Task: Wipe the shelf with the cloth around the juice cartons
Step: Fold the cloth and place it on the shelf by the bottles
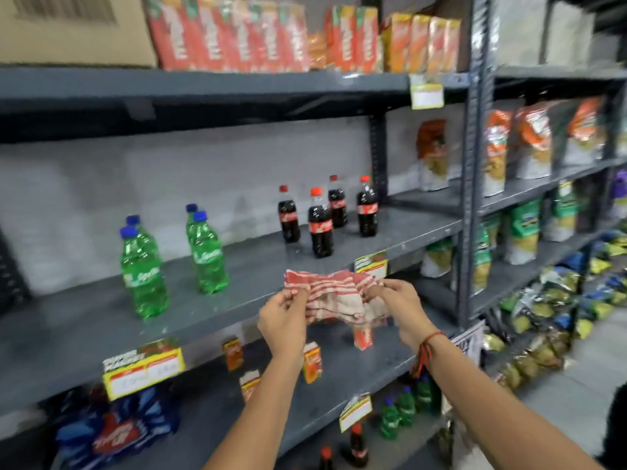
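We hold the cloth [334, 295] in both hands, in the air in front of the shelving. The left hand [283, 322] pinches its left end between thumb and fingers; the right hand [398, 301] grips its right end the same way, a red thread tied at that wrist. The cloth, red-and-white striped, is bunched and stretched between the two hands and touches no surface.

We judge that wiping has not begun: the cloth is off the shelf, and no wiped track can be made out in this blurred view. All of the wiping remains, as far as we can see.

The target is the lower shelf [342, 378], directly beneath the hands. Four small juice cartons [311, 362] stand upright on it, well apart: one partly hidden below the cloth towards the right end, one under the left forearm, one further left, and one near the front edge. Whether they are sealed or full we cannot tell.

The shelf above carries green bottles [144, 269] towards its left end and cola bottles [320, 227] towards its right, all capped. Tall cartons [237, 33] fill the top shelf.
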